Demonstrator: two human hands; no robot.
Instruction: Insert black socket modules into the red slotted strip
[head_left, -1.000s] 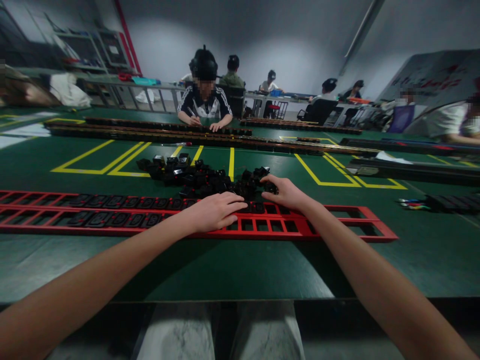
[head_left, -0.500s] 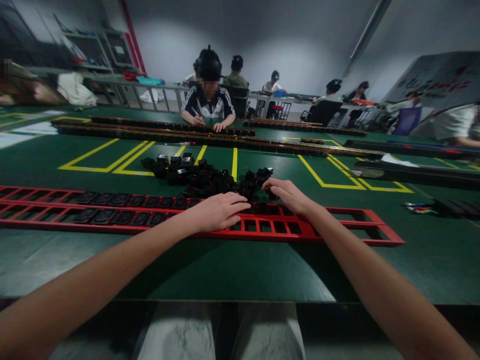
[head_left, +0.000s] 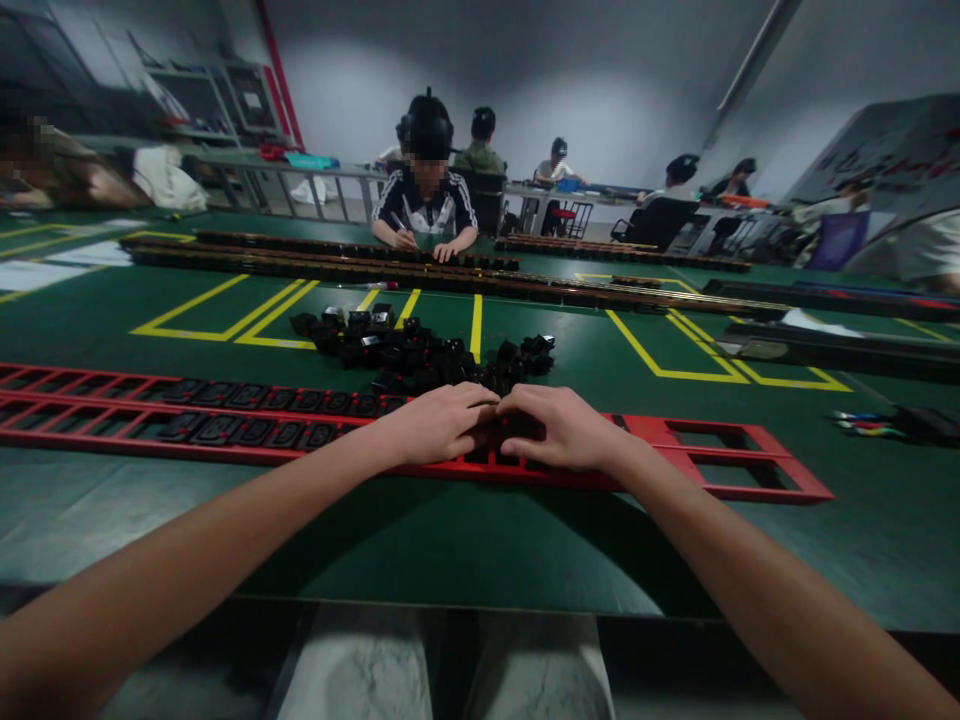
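Note:
A long red frame with rows of rectangular slots lies across the green table. Black square parts sit in several of its slots on the left. Over the frame's middle, my left hand bends its fingers down, and whatever is under them is hidden. Fingertip to fingertip with it, my right hand is curled over the slots just to the right. Something dark shows between its thumb and fingers, too unclear to name. Right behind both hands lies a loose heap of small black parts.
Long dark strips lie across the table farther back. Yellow tape lines mark its surface. A bundle of coloured-tipped wires is at the right. A person sits opposite holding a pen; others sit beyond.
My right hand has come from the heap of black parts down and left onto the red frame, meeting my left hand. The left hand stays nearly in place. The view has shifted slightly.

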